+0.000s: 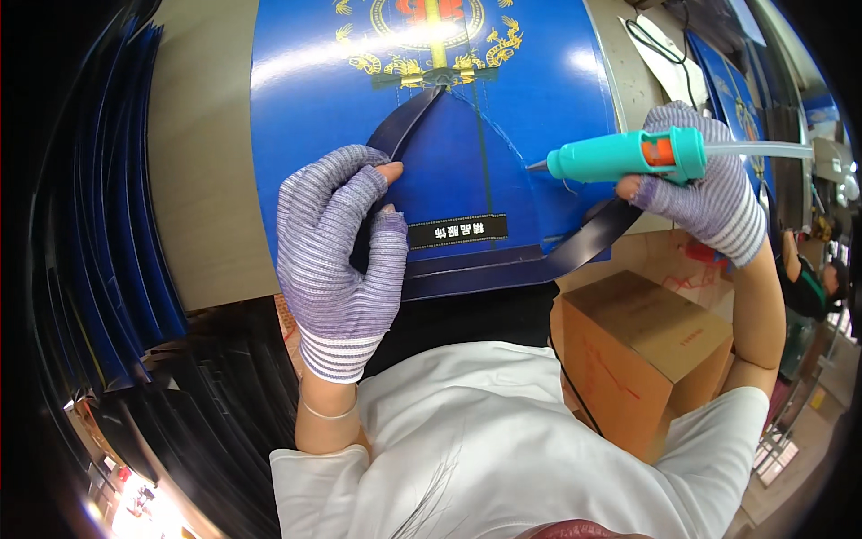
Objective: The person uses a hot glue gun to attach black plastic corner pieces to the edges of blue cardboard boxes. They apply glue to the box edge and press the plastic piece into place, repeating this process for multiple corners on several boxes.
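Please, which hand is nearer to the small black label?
Left. The left hand is just left of the black label; the right hand is farther off, to its upper right, holding the turquoise glue gun.

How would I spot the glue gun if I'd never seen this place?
Find the big central blue panel. By its right edge, a striped-gloved right hand holds the glue gun, tip pointing left. Its teal, orange-patched body sets it apart from the dark strap below.
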Demonstrator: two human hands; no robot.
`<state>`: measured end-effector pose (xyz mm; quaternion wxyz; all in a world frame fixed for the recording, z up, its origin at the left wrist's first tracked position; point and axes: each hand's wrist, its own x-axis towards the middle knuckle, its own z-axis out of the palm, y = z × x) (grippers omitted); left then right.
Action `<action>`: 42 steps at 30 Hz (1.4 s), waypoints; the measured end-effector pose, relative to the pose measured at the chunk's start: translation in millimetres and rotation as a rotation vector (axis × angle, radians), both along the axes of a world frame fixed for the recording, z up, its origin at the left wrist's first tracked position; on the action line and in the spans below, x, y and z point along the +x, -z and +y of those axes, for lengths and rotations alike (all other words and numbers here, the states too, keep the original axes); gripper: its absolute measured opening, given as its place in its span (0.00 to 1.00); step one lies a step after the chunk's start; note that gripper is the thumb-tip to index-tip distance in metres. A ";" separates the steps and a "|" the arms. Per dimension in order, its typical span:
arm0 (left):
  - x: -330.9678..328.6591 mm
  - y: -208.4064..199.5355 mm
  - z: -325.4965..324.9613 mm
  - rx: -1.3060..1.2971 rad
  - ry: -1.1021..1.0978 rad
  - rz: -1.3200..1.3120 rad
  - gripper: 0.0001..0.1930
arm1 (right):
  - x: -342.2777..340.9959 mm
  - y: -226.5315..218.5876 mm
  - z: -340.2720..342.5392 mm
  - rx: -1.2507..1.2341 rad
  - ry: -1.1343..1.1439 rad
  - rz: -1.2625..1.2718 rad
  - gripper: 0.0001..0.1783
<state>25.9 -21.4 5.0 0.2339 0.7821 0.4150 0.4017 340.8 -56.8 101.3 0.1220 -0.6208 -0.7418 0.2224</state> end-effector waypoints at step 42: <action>11.8 -16.5 -24.3 0.099 0.221 0.382 0.19 | -1.2 -9.7 12.2 -0.125 -0.132 -0.075 0.28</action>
